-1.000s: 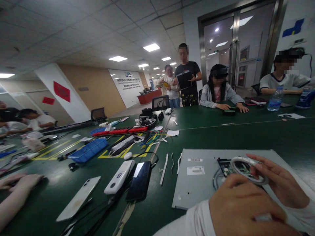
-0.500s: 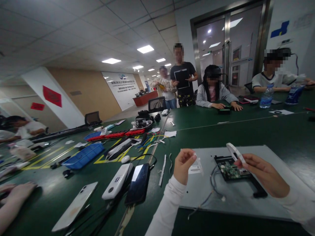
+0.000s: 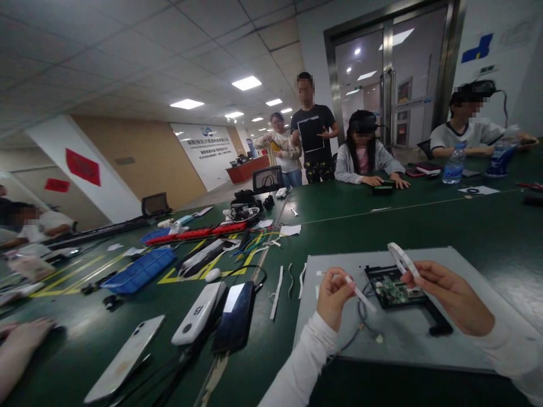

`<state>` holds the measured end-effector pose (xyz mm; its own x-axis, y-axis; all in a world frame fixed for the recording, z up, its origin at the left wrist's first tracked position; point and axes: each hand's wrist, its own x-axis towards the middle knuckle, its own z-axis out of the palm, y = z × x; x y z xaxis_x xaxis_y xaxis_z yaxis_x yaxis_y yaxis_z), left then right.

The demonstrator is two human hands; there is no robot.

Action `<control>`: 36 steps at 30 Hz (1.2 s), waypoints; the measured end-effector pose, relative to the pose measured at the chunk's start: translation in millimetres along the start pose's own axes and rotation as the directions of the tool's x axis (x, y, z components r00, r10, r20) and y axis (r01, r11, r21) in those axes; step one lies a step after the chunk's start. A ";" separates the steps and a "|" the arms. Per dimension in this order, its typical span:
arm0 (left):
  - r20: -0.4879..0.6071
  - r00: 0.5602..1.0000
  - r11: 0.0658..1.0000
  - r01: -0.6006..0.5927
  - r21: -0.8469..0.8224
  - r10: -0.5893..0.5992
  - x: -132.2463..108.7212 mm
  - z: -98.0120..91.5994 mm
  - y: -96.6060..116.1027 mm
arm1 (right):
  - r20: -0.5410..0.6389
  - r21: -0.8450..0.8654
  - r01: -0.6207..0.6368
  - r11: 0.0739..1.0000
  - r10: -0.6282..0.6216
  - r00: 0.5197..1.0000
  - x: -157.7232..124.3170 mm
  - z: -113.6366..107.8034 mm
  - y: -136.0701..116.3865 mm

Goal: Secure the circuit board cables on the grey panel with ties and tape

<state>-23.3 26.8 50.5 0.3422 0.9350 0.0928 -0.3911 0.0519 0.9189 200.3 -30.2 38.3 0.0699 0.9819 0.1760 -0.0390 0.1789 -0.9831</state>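
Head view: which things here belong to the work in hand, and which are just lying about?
In hand: left hand pinching a tape strip; right hand holding the tape roll; grey panel with its circuit board and loose wires.

Lying about: white phone, power bank, black phone, blue tray, red power strip, water bottle.

Open office hall: tiled ceiling with lit panel lights, tan wall, white pillar with red signs, steel-framed glass doors, long green desk, black chairs.
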 end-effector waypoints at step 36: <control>-0.193 0.971 0.982 0.110 -0.151 -0.139 15.7 -32.1 -31.5 | 0.483 -0.774 0.487 0.405 -0.119 0.867 97.1 77.6 6.2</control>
<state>-33.1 51.0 10.7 0.2215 0.9688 -0.1112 -0.4754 0.2069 0.8551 129.5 71.0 53.2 -0.4162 0.8603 0.2945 0.7896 0.5026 -0.3520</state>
